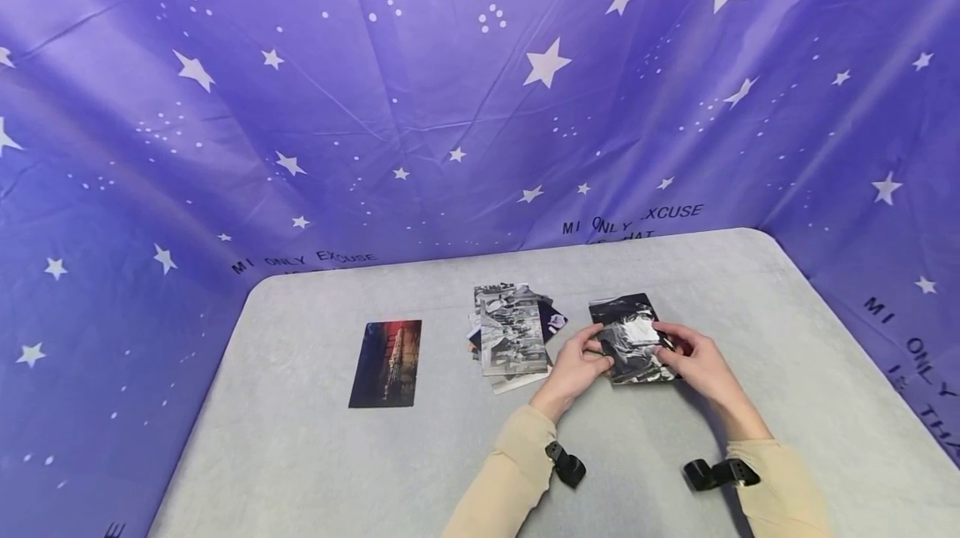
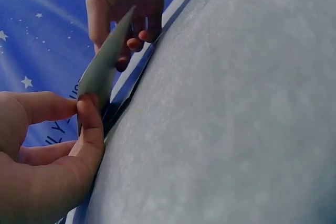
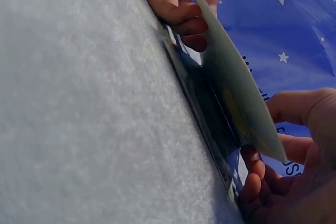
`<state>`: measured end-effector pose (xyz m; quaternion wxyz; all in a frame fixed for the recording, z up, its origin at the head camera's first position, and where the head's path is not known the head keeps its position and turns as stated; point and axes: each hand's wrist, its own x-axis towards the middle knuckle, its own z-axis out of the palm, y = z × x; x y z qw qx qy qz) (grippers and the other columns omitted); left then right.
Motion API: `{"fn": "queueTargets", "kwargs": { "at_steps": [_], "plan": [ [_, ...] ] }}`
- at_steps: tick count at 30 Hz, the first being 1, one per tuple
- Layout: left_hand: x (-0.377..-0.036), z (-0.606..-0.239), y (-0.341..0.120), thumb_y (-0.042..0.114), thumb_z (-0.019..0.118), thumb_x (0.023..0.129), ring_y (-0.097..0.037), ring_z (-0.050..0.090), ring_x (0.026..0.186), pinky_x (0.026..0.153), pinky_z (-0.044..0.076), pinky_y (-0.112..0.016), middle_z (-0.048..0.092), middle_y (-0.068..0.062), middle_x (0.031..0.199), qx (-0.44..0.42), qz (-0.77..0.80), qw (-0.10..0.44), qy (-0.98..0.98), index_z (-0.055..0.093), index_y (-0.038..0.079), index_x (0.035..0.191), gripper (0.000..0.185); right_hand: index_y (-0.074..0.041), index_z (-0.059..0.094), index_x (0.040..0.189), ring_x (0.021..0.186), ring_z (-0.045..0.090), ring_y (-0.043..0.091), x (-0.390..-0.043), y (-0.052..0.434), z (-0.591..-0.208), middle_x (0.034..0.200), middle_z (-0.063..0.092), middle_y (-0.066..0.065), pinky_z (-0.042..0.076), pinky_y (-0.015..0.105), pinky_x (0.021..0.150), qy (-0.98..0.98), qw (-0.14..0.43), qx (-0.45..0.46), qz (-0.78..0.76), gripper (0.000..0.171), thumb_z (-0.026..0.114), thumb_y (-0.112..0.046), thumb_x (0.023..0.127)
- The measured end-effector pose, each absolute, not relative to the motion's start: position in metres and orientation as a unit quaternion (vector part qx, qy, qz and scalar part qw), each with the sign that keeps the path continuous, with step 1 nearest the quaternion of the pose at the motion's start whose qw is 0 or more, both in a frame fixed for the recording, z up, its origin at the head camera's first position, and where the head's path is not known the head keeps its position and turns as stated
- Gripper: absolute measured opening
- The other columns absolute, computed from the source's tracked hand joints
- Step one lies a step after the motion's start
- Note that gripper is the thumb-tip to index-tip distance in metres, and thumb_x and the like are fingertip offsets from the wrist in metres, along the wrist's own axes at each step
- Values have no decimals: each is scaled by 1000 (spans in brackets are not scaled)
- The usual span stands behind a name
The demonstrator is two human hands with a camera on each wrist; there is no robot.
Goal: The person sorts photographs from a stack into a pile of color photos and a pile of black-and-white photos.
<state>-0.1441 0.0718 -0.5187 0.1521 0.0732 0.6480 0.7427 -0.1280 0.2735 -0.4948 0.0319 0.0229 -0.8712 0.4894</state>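
Observation:
A black-and-white photo print [image 1: 636, 354] is held slightly raised and tilted at the right of the table. My left hand [image 1: 576, 367] pinches its left edge between thumb and fingers, as the left wrist view shows with the print [image 2: 100, 74] edge-on. On the opposite edge, my right hand [image 1: 701, 364] grips the print with thumb and fingers. Beneath it lies another dark print [image 1: 622, 303], its far edge showing. From the right wrist side, the raised print [image 3: 241, 90] bends a little, close over the glossy one below.
Left of my hands is a loose, uneven pile of photo prints [image 1: 513, 338], a black-and-white one on top. Farther left lies a single dark red-and-blue print of a lit tower [image 1: 386, 364]. The grey table [image 1: 300, 471] meets a purple star-patterned cloth [image 1: 420, 104] behind.

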Motion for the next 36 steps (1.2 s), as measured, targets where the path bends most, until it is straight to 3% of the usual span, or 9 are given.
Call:
{"fn": "queueTargets", "kwargs": {
  "at_steps": [4,11,18,22,32,36],
  "plan": [
    [-146,-519,76,-15,61,80,-12,62,66,67,55,-25,55,-5,89,63,740,148,653,46,-10,135,58,14,55,124,56,38,6,-128,274,-493,65,41,0,35,25,51,-874,23,12,485,43,66,-1,85],
    [-148,-511,78,-12,67,78,-23,68,64,60,51,-18,52,0,82,58,692,125,709,52,-9,132,57,11,60,121,61,41,8,-131,276,-493,77,47,8,36,26,57,-902,37,19,430,42,68,-4,83],
    [-156,-504,76,0,77,74,-3,57,60,71,45,-15,55,4,73,105,536,97,832,58,-6,128,58,11,62,118,78,47,23,-132,276,-497,97,54,22,38,37,67,-927,61,48,366,41,71,-4,80],
    [-161,-502,76,6,80,73,-3,45,63,73,42,-15,55,6,70,122,481,91,863,60,-4,126,58,11,62,118,80,47,26,-133,276,-498,97,55,22,38,38,68,-929,59,48,362,41,70,-3,81],
    [-162,-498,81,8,80,71,-6,45,66,73,41,-16,50,10,64,111,425,81,895,63,1,126,58,12,61,118,86,47,31,-135,272,-499,98,54,24,37,41,70,-929,72,43,360,42,69,-1,79],
    [-165,-498,79,4,79,73,-3,49,54,64,42,-15,54,8,58,114,449,94,881,61,0,127,57,12,61,118,85,47,30,-136,272,-500,101,54,25,37,40,69,-930,73,38,358,43,70,-2,79]
  ]
}}
